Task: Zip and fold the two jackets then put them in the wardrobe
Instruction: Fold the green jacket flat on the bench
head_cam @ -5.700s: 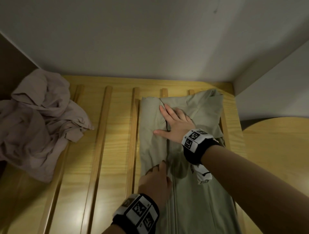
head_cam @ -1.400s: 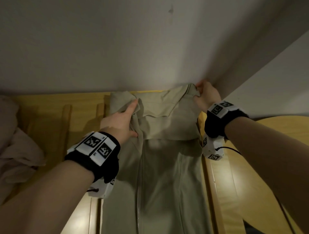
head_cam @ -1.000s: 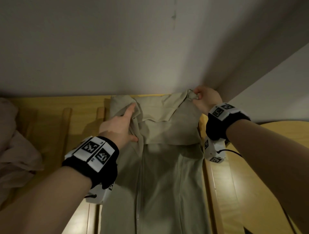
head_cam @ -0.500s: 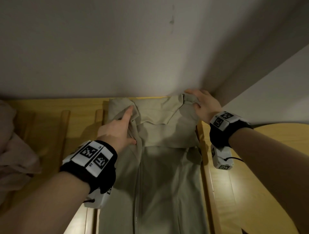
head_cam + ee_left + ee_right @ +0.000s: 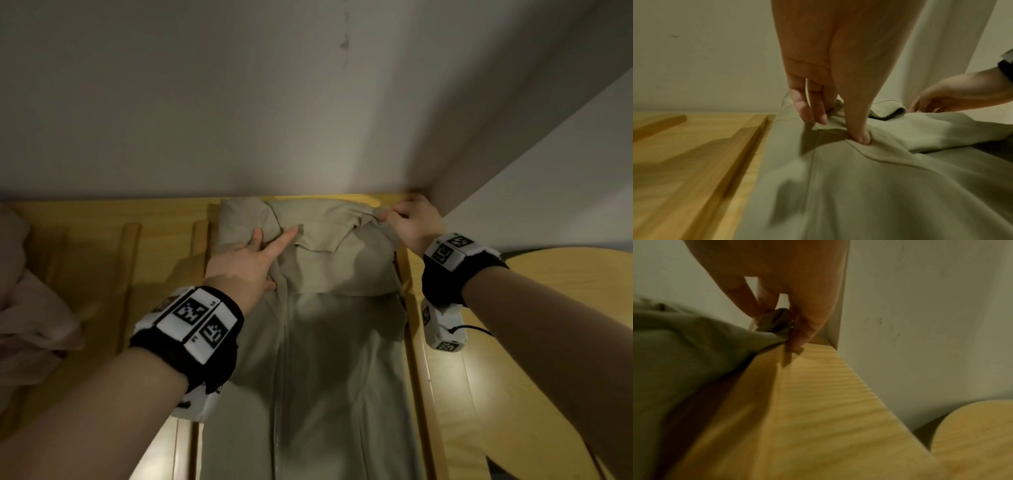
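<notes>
The beige jacket (image 5: pixel 329 308) lies zipped on the slatted wooden bed frame (image 5: pixel 102 274), its top end against the wall (image 5: pixel 239 102), sleeves folded in. The left hand (image 5: pixel 246 260) rests on the jacket's upper left part, thumb pressed into the cloth and forefinger straight across it. The right hand (image 5: pixel 411 226) pinches the top right corner of the cloth. A pink jacket (image 5: pixel 30 315) lies crumpled at the left, well apart.
</notes>
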### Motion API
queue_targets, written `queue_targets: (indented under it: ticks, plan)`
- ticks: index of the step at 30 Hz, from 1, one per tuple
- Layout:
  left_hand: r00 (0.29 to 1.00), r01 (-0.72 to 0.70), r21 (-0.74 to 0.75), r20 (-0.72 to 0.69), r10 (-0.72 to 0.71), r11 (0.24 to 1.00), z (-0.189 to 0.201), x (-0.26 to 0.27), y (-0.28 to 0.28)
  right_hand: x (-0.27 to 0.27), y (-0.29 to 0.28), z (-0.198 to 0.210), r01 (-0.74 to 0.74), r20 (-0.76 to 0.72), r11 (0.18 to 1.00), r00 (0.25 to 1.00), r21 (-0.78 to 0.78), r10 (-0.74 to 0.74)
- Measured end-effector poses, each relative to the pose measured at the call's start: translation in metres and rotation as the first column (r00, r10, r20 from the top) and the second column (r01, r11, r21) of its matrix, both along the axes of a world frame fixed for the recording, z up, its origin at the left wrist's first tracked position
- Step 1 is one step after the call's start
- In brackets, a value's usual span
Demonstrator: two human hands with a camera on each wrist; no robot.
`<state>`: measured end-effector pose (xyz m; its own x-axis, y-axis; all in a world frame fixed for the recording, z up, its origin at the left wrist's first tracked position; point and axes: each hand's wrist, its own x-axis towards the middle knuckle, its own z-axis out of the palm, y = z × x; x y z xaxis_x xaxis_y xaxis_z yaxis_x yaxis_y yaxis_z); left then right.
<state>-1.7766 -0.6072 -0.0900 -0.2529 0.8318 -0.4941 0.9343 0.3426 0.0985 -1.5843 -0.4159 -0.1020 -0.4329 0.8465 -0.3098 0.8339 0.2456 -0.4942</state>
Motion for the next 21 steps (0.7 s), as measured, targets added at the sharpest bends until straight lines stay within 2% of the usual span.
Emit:
queue_targets:
  ticks: [2,4,8,11,13,18,21]
  plan:
    - [0.998,0.049,-0.024,-0.034,-0.050,0.999,0.001,0.005,0.003,-0.001,-0.003,-0.001,0.033,0.002,0.999,0.999,0.020,-0.033]
    - [0.992,0.101,-0.040,-0.074,-0.104,0.994,0.003,0.010,0.007,0.000,-0.005,-0.002,0.054,-0.013,0.992,0.999,0.111,-0.053]
    - [0.977,0.161,-0.151,-0.117,-0.179,0.975,0.009,0.020,0.017,0.003,-0.012,-0.003,0.147,-0.212,0.978,0.971,0.148,-0.114]
    - [0.972,0.162,-0.227,-0.131,-0.195,0.960,0.013,0.030,0.022,0.000,-0.013,-0.002,0.180,-0.190,0.974,0.970,0.136,-0.153]
    - [0.970,0.159,-0.260,-0.138,-0.199,0.952,0.013,0.036,0.025,-0.005,-0.015,0.002,0.161,-0.157,0.980,0.977,0.118,-0.141]
    - [0.963,0.164,-0.310,-0.157,-0.220,0.936,0.013,0.043,0.027,-0.014,-0.028,0.005,-0.065,-0.026,0.992,0.997,0.108,0.069]
    - [0.956,0.171,-0.315,-0.176,-0.234,0.934,0.015,0.041,0.025,-0.012,-0.027,0.006,-0.067,-0.039,0.995,0.997,0.074,0.070]
